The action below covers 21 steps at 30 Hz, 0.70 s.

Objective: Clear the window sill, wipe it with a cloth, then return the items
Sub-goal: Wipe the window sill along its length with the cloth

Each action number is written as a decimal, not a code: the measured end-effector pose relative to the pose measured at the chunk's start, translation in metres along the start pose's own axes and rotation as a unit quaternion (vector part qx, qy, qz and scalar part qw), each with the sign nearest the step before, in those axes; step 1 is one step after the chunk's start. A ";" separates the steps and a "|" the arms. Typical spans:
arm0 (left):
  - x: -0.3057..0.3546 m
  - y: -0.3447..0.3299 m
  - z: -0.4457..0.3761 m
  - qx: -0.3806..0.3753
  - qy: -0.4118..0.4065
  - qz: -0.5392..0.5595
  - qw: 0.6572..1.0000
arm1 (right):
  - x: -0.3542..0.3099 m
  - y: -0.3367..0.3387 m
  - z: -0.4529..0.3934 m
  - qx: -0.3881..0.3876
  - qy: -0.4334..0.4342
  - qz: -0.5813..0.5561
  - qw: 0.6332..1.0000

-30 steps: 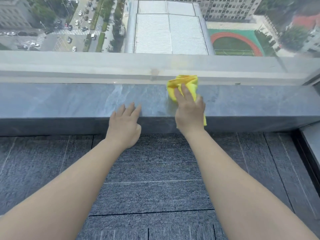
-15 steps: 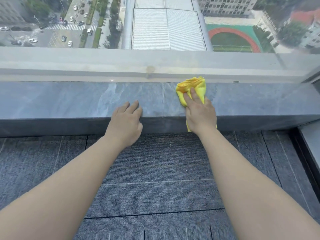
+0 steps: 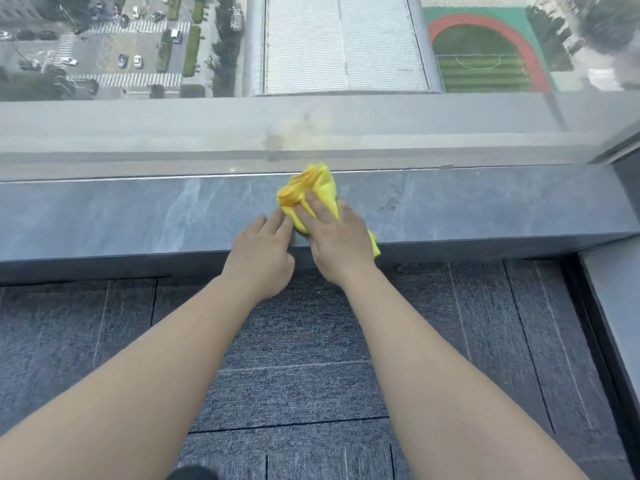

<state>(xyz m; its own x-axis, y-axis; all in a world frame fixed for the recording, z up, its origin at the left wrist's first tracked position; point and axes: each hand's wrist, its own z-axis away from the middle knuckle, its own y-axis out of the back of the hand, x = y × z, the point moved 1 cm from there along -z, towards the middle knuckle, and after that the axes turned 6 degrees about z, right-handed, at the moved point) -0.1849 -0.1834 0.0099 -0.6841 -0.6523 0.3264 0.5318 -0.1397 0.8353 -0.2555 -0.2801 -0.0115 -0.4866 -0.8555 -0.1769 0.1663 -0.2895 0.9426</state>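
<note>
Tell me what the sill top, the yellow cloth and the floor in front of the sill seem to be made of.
Sill: looks like polished grey stone or stone-look tile, with pale veining and a soft sheen. Yellow cloth: soft fabric, probably microfibre, bunched in folds under the right hand. Floor: grey carpet tiles, by the ribbed texture and straight seams.

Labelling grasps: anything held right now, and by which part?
Right hand presses the bunched yellow cloth onto the window sill, covering its near half. Left hand holds nothing, resting on the sill edge.
</note>
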 end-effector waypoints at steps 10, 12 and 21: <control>0.026 -0.001 -0.040 0.001 -0.126 -0.020 0.992 | 0.057 0.014 0.005 0.011 -0.144 -0.023 0.989; 0.035 -0.002 -0.042 -0.015 -0.132 -0.016 0.991 | 0.068 0.014 0.010 0.007 -0.171 -0.024 0.985; 0.104 -0.023 -0.070 0.014 -0.140 -0.051 0.989 | 0.142 0.020 0.028 0.028 -0.191 -0.023 0.981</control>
<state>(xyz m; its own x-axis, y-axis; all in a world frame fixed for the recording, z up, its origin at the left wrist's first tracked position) -0.2330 -0.3002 -0.0062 -0.8468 -0.4031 0.3472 0.4422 -0.1704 0.8806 -0.3450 -0.3955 -0.0098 -0.7805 -0.6153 -0.1108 0.0942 -0.2909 0.9521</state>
